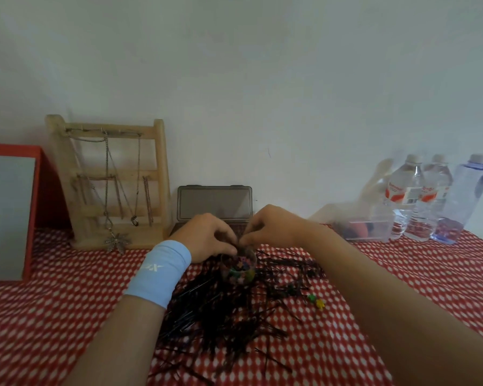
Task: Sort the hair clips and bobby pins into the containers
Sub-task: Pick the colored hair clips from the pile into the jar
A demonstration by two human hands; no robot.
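A small clear cup (238,267) holding several tiny coloured hair clips stands in the middle of a wide heap of black bobby pins (229,316) on the red dotted cloth. Both hands meet just above the cup's rim. My left hand (207,235), with a light blue wristband, has its fingers curled down at the left of the rim. My right hand (271,227) pinches its fingertips together over the rim; whatever it pinches is too small to make out. A yellow clip (320,303) and a green one (311,296) lie loose to the right of the heap.
A grey plastic case (214,203) stands open behind the hands. At the left are a wooden stand (109,185) hung with necklaces and a red-framed mirror (9,213). At the back right are a clear box (368,227) and three water bottles (430,196).
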